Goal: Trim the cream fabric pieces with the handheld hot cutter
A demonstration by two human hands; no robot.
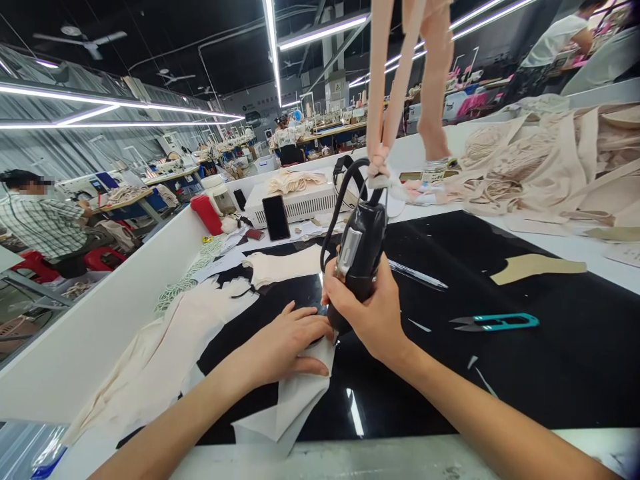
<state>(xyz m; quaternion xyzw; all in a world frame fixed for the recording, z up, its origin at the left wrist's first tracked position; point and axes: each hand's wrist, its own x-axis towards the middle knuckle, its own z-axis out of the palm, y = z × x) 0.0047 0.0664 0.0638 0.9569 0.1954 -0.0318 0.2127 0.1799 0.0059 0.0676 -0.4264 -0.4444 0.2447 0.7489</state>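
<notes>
My right hand (373, 307) is wrapped around a black corded electric fabric cutter (364, 247), held upright, with a silver plate on its side. Fabric strips (383, 157) hang from above, knotted around its top end. The cutter's lower tip meets the edge of a pale thin cloth (305, 400) on the black board. My left hand (285, 343) rests on this cloth, fingers spread, fingertips right beside the tip. Part of the cloth lies hidden beneath it. Further back on the board is a stack of cream cut pieces (287, 265).
Teal thread snips (500, 323), a clear pen (417, 273) and a tan pattern piece (537, 267) lie right on the black board (560, 373). Cream cloth (170, 347) lies left. A phone (276, 218) leans on a white box (310, 200). Fabric heaps (560, 160) stand back right.
</notes>
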